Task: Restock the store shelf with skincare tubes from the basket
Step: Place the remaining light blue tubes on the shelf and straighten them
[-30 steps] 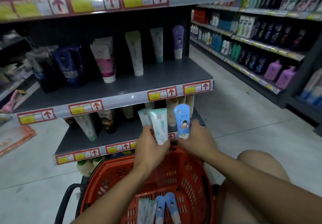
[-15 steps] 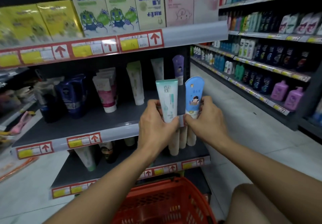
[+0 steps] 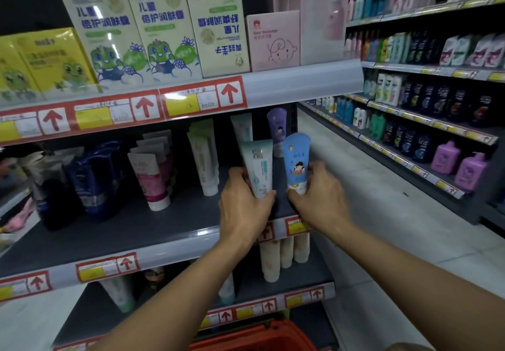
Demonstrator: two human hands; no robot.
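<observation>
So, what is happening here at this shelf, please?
A person is restocking a store shelf with skincare tubes. The left hand grips a teal and white tube, and the right hand grips a blue tube with a cartoon figure. Both tubes are held upright over the right end of the middle shelf, in front of a purple tube. The red basket sits below.

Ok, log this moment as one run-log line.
left hand: grips teal tube | right hand: grips blue tube | both upright over middle shelf | basket: below
</observation>
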